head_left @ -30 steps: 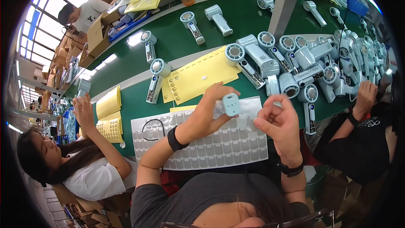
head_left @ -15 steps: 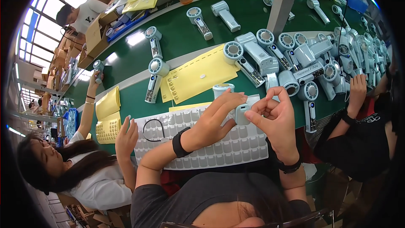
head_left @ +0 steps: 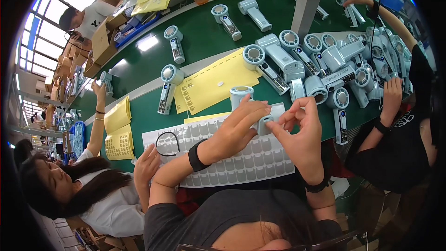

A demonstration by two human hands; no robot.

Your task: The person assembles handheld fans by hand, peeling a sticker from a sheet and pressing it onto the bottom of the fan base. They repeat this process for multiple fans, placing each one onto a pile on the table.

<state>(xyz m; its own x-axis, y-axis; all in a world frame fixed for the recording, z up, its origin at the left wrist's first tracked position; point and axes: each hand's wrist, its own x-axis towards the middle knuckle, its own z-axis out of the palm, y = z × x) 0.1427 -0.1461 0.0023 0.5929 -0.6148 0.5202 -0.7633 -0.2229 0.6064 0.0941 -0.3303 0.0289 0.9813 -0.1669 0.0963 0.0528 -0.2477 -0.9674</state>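
A pale blue handheld fan (head_left: 240, 92) lies under my left hand (head_left: 234, 128), whose fingers wrap across its handle. Its round head shows beyond my fingers, and the handle's end (head_left: 265, 123) with a small dark slot points toward my right hand (head_left: 299, 132). Thumb and forefinger of that hand are pinched together against this end; whether a small piece sits between them I cannot make out. Below both hands spreads a white sheet of grey stickers (head_left: 241, 176) in rows.
Fans (head_left: 332, 60) are piled at the right, others stand spaced along the green table (head_left: 200, 37). Yellow sheets (head_left: 218, 81) lie ahead. A black loop (head_left: 168, 144) rests on the sticker sheet. Co-workers' hands (head_left: 147, 162) are close at left and right; a metal post (head_left: 307, 7) rises ahead.
My right thumb and forefinger have shifted slightly to the left on the handle's end. The left co-worker's nearer hand has lowered to the sheet's edge; the right co-worker's arm now reaches a far fan.
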